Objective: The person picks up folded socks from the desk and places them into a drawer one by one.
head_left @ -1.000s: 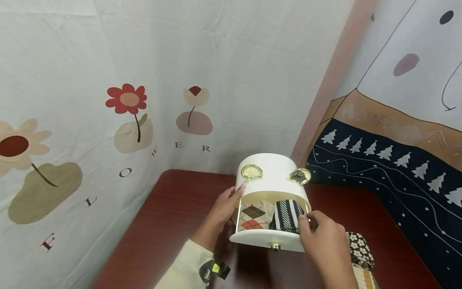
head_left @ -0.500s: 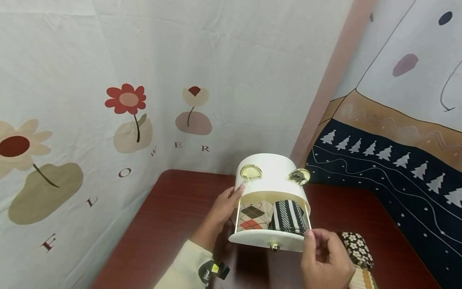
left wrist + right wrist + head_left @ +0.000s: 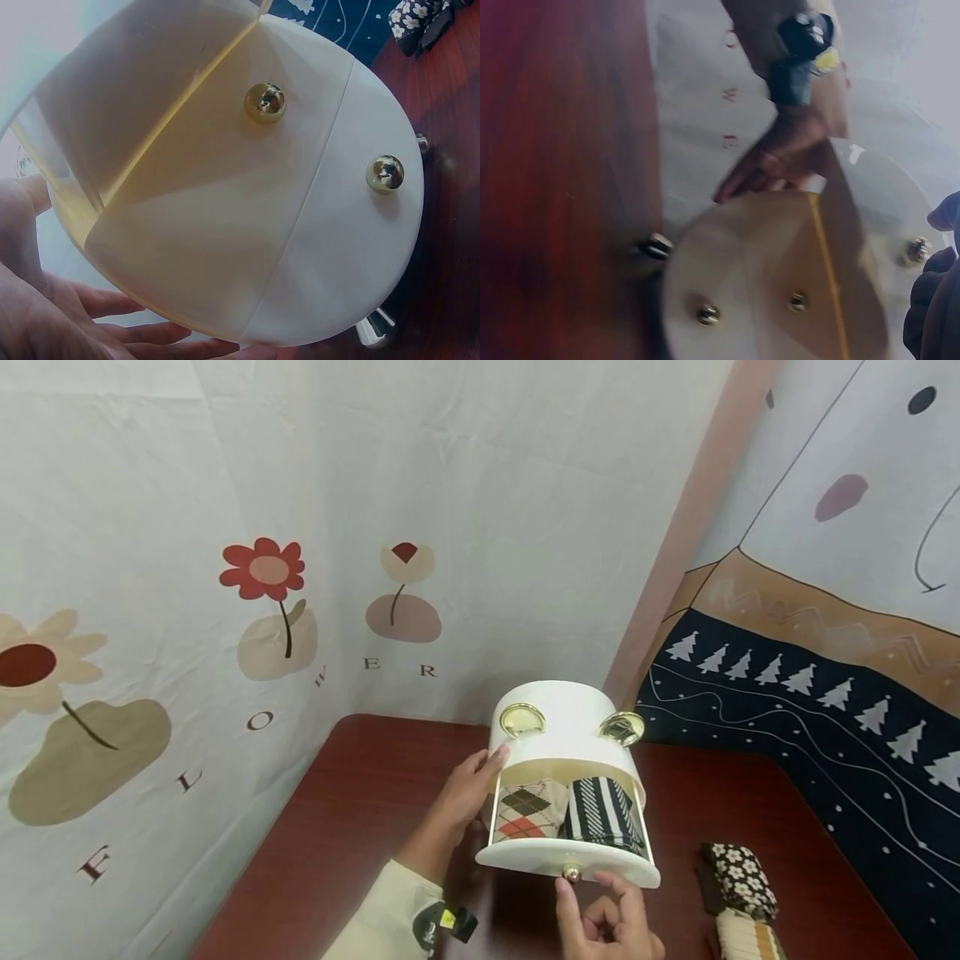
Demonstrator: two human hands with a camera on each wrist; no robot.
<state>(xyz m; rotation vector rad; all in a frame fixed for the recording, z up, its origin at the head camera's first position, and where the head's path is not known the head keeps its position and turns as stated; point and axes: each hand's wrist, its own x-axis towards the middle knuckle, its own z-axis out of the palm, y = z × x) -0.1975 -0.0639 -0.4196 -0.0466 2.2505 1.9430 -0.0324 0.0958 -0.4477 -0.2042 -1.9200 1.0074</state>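
Note:
A white rounded drawer box (image 3: 555, 710) with gold-rimmed ears stands on the table, its top drawer (image 3: 525, 853) pulled out. In that drawer lie a folded beige argyle cloth item (image 3: 528, 810) and a folded black-and-white striped one (image 3: 600, 810), side by side. My left hand (image 3: 467, 793) holds the box's left side, thumb at the front edge, fingers along the curved wall. My right hand (image 3: 607, 922) is at the drawer front, thumb and forefinger spread on either side of the gold knob (image 3: 572, 874). Two lower panels carry gold knobs (image 3: 266, 103) in the left wrist view.
On the dark red table (image 3: 360, 785), a black floral folded cloth item (image 3: 742, 881) and a cream ribbed one (image 3: 746, 935) lie to the right. A white flower-printed wall hanging (image 3: 487, 527) and a dark tree-patterned one (image 3: 772, 710) stand behind the table.
My right hand has moved from the drawer's right side, over the striped item, leftward and down to the knob. The left hand and the box stay in place.

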